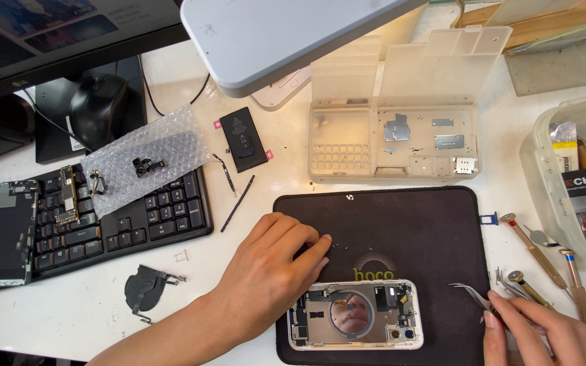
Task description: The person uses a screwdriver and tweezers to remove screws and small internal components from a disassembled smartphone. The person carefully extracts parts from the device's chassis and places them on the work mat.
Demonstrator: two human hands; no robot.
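Judging from how the parts lie, the teardown of the phone is well along: the opened phone housing (355, 315) sits stripped on the black mat (401, 224), its back shell showing a round coil ring and a few small boards and connectors left inside. Already out, as far as can be seen, are the black battery (243, 138) and two thin flex strips (237, 203), both well beyond the left hand (276, 268) toward the far side of the table (55, 312); a camera module rests on a bubble wrap sheet (145, 157) over the keyboard (89, 217), far out to that hand's left, beside a logic board (68, 195). Metal shields lie in the compartments of a clear parts tray (391, 139) past the mat. What remains in the housing looks like small fittings only.

The left hand lies palm down, fingers loosely curled and half closed, its heel touching the housing's upper left corner and its fingertips resting on the mat; it grips nothing. The right hand (537, 332), near the housing's right side, pinches a pair of tweezers (473, 295) between thumb and fingers, tips pointing toward the housing but clear of it. Several screwdrivers (537, 254) lie just beyond the right hand.
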